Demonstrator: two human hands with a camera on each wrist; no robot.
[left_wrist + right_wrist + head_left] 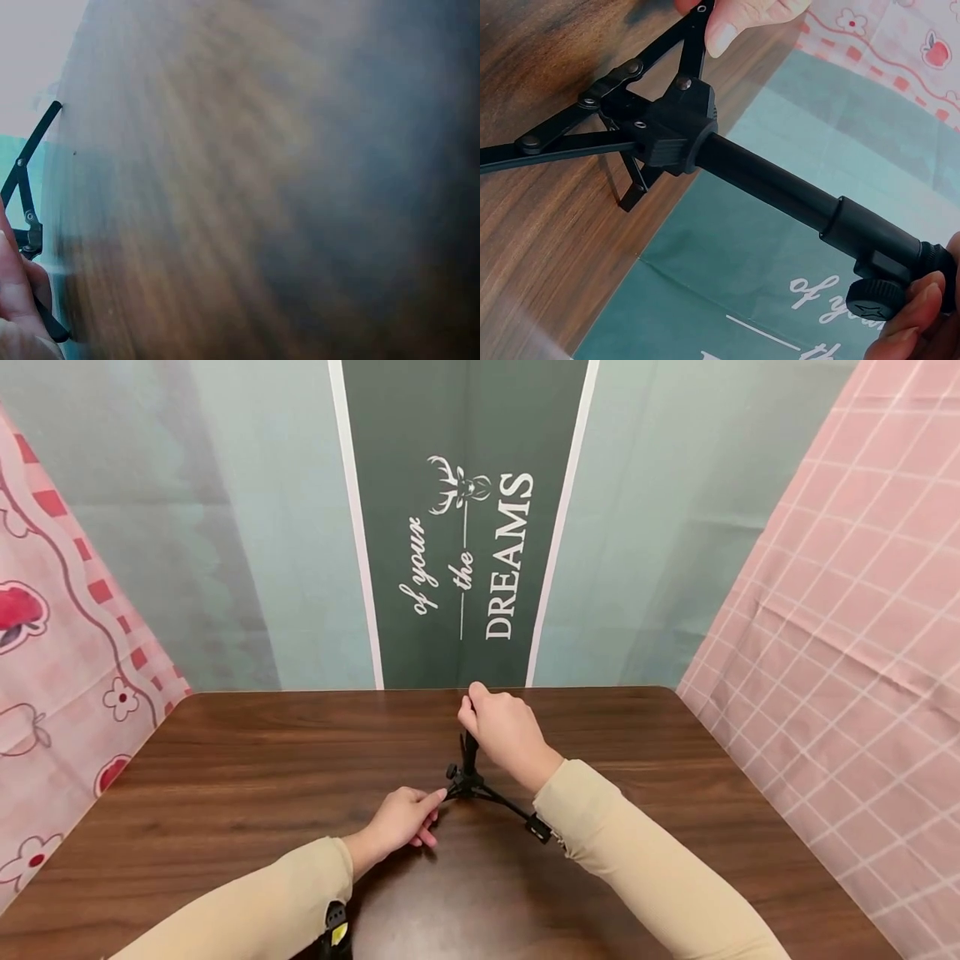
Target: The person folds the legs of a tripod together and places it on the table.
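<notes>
A black folding tripod stand stands upright on the wooden table, its legs spread. My right hand grips the top of its tube; in the right wrist view its fingers curl by a round, ridged knob. Lower down, my left hand pinches one of the legs between thumb and fingers. Flat riveted leg bars join a hub at the base of the tube. The left wrist view catches only part of the legs and some fingers at its left edge.
The brown table runs back to a green cloth backdrop with white lettering. Pink patterned cloths hang at the left and right. A small black box sits by the right cuff, and a black strap circles the left forearm.
</notes>
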